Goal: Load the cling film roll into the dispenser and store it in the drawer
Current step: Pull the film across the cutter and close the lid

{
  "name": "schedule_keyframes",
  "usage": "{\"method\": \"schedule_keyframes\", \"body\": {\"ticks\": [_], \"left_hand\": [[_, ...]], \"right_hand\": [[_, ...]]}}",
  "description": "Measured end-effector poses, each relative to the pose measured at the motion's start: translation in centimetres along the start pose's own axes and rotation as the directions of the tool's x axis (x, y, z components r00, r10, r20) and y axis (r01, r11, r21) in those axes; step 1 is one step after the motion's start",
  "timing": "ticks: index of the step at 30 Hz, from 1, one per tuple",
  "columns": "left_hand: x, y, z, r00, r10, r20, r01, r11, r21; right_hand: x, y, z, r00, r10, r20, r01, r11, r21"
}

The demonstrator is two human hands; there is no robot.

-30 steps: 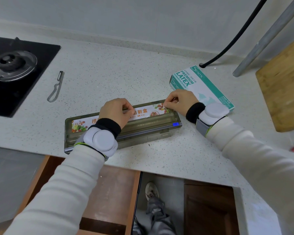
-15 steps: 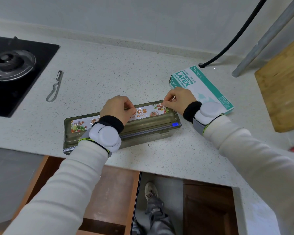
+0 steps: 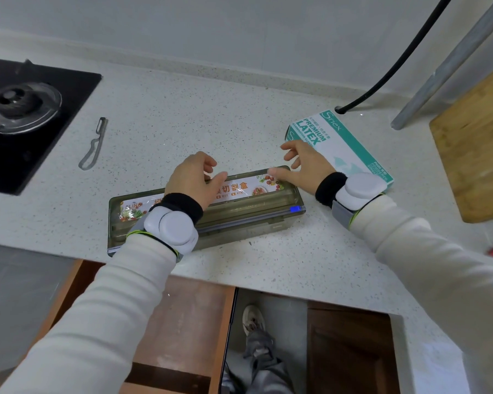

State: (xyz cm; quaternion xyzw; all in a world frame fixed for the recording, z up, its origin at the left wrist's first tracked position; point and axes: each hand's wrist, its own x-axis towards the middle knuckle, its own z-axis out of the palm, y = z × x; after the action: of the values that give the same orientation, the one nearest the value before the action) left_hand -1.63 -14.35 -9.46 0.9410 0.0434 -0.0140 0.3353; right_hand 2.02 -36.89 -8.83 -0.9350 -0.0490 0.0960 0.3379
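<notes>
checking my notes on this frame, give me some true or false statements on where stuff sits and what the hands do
The dispenser lies on the countertop. True.
The glove box sits at the dispenser's left end. False: the glove box is by the right end, behind the right hand.
The right hand grips the glove box. False: its fingers are spread loose over the dispenser's right end.
A peeler lies between the stove and the dispenser. True.
</notes>
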Motion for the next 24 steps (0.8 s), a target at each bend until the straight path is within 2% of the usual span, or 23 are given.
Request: {"method": "schedule_keyframes", "body": {"ticks": [3,5,7,10,14,24], "left_hand": [[-0.4,0.5,0.3,0.997,0.048,0.06,-0.057,0.984,0.168],[-1.1,1.3,1.1,0.984,0.104,0.145,-0.149,0.925,0.349],[-2.0,2.1,2.5,0.963,0.166,0.213,-0.249,0.854,0.458],[-2.9,2.9,4.4,0.949,0.197,0.247,-0.302,0.793,0.529],[-3.2,3.6,5.1,0.961,0.19,0.201,-0.273,0.768,0.579],[-3.2,3.9,5.7,0.966,0.191,0.174,-0.258,0.75,0.609]], "right_hand": [[-0.8,0.4,-0.1,0.984,-0.057,0.169,0.076,0.991,-0.108],[-1.4,0.6,0.2,0.953,-0.085,0.29,0.15,0.966,-0.211],[-1.7,0.9,0.6,0.932,-0.112,0.345,0.211,0.941,-0.264],[-2.0,1.3,1.3,0.929,-0.164,0.33,0.278,0.901,-0.333],[-2.3,1.8,2.1,0.926,-0.205,0.317,0.329,0.851,-0.409],[-2.4,1.4,1.9,0.914,-0.192,0.357,0.33,0.865,-0.379]]}}
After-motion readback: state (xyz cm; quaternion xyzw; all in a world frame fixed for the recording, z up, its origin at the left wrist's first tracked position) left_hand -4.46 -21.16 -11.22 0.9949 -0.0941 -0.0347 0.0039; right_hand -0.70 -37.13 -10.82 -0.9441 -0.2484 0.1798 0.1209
